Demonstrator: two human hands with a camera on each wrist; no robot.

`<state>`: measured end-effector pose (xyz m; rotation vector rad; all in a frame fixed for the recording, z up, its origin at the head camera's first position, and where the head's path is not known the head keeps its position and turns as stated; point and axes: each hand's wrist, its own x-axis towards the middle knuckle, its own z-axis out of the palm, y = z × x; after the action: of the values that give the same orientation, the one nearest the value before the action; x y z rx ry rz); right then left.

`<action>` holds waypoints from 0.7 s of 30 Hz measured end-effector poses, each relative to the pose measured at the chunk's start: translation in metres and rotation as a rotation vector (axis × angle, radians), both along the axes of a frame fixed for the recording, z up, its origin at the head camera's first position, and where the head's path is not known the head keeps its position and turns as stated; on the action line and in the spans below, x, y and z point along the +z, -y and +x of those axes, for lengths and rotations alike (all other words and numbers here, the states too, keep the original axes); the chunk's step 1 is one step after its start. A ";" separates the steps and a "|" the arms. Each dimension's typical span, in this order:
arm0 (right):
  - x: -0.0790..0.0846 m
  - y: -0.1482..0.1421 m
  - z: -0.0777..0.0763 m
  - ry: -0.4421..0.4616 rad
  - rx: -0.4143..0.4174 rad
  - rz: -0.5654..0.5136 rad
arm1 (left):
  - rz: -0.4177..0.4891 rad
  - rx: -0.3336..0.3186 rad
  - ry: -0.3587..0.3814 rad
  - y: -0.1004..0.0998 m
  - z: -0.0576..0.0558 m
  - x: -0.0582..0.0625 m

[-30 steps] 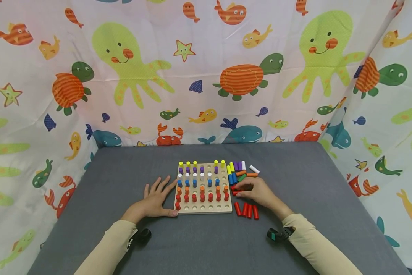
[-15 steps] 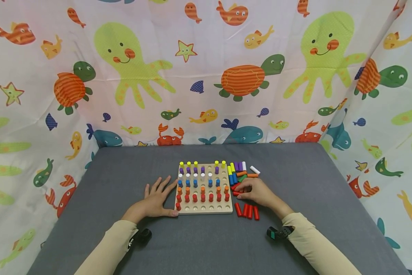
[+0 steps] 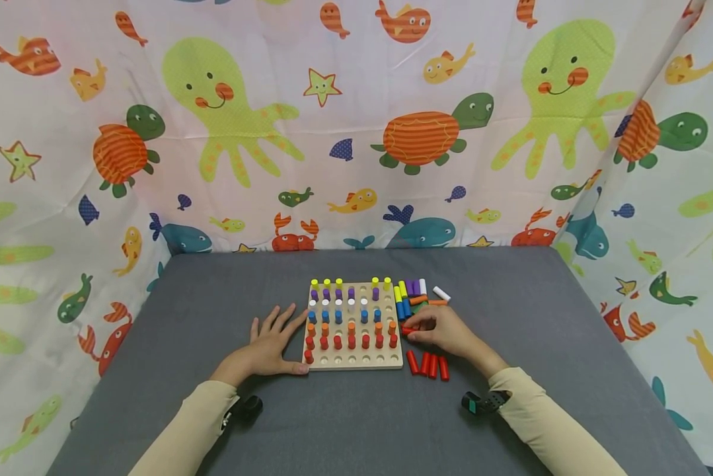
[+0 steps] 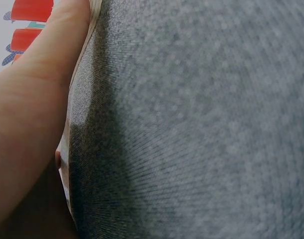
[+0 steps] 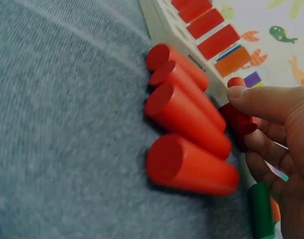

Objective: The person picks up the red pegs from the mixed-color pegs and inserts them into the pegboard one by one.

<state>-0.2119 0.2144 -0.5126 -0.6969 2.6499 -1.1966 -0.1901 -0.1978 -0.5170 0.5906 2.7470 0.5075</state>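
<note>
A light wooden pegboard [image 3: 356,365] stands on the grey table, with rows of upright yellow, purple, white, blue, orange and red pegs. My left hand [image 3: 265,349] lies flat with spread fingers along its left side, the thumb at the front left corner. By the right side, my right hand [image 3: 442,328] pinches a red peg [image 5: 246,122] between thumb and fingers. Behind that peg, a darker red peg [image 5: 232,119] shows in the right wrist view. Several loose red pegs [image 3: 432,366] lie side by side just in front of the right hand.
Loose yellow pegs [image 3: 400,291], blue pegs [image 3: 406,308], purple pegs [image 3: 412,287], orange pegs [image 3: 418,299] and white pegs [image 3: 441,293] lie right of the board. A green peg [image 5: 261,211] is near the right palm. A patterned sea-animal curtain [image 3: 344,132] encloses the table's back and sides.
The pinched red peg and the right fingertips have shifted slightly up, now overlapping the other red peg beside the board. The left hand stays in place.
</note>
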 end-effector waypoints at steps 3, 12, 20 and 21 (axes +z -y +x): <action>0.006 0.003 0.001 -0.004 -0.018 -0.010 | -0.013 0.002 -0.004 0.000 0.000 0.001; 0.026 0.011 0.008 0.008 -0.057 -0.098 | -0.043 -0.003 -0.011 -0.002 0.000 0.003; 0.043 0.021 0.018 0.037 -0.059 -0.131 | -0.025 0.002 -0.014 -0.001 0.001 0.002; 0.043 0.023 0.019 0.030 -0.057 -0.130 | -0.014 -0.001 -0.022 -0.001 0.000 0.000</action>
<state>-0.1925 0.1917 -0.4694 -0.6218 2.6028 -1.3929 -0.1898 -0.1973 -0.5173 0.5982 2.7680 0.4839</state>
